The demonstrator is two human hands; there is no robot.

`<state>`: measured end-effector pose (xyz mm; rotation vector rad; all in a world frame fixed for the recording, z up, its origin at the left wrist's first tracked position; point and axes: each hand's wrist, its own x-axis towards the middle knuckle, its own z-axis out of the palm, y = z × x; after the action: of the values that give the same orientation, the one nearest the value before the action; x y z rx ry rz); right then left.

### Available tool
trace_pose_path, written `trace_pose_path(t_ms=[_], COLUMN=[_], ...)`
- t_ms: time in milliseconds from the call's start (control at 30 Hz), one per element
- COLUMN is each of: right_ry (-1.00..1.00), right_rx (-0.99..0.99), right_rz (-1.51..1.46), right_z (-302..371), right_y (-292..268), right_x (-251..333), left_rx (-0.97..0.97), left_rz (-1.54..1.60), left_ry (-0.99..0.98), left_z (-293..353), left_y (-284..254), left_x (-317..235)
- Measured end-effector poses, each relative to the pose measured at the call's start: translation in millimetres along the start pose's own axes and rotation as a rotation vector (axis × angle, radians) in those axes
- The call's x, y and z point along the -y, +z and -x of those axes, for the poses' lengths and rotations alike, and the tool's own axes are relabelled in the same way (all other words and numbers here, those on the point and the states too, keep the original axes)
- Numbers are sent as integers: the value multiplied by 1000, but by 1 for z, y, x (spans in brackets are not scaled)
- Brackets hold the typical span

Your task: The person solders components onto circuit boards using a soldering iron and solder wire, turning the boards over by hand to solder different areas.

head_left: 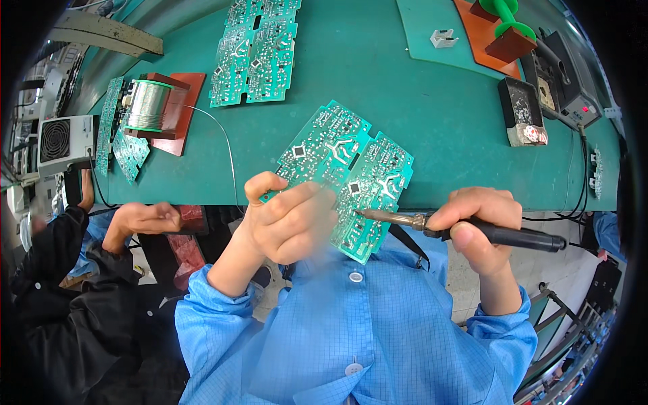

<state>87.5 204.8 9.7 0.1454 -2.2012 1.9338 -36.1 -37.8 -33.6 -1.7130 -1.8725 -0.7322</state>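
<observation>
My left hand (287, 219) is closed on a green printed circuit board (374, 169), which is tilted up in front of my chest. Solder wire (228, 138) runs from a spool (146, 106) down to this hand; its end is hidden behind the fingers. In my right hand (480, 223) is a black-handled soldering iron (520, 237), gripped like a pen. Its tip points left and lies at the lower part of the board, apparently touching it. A faint haze like smoke hangs below my left fingers.
More circuit boards (255, 57) lie on the green bench (337, 61). A black tray (520, 108) and a soldering station (570, 88) stand at the right, near a green reel (516, 30) on a holder. At left, another person's hand (145, 219) is close; a fan unit (61, 142) sits beyond.
</observation>
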Motion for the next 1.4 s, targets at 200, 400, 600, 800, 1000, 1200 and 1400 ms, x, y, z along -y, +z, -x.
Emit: trace_pose_path(t_ms=[200,400,600,800,1000,1200,1400], right_ry=[-36,-16,36,6,-97,-319,-427], right_rx=[-30,-24,-16,-6,-41,-18,116], right_rz=[25,-2,-41,-41,65,307,460], right_z=[3,3,0,-3,1,13,16], right_y=[6,5,5,2,4,12,15], right_x=[4,2,1,-1,1,3,10], left_rx=[8,-21,-43,-24,-41,-41,-34], left_rz=[-3,10,20,27,16,29,15], left_ry=[-6,-1,19,27,21,10,-3], left_z=[-1,-3,-3,-1,-2,-3,-2], left_y=[0,1,0,1,2,2,2], left_x=[1,1,-1,-1,1,0,-2])
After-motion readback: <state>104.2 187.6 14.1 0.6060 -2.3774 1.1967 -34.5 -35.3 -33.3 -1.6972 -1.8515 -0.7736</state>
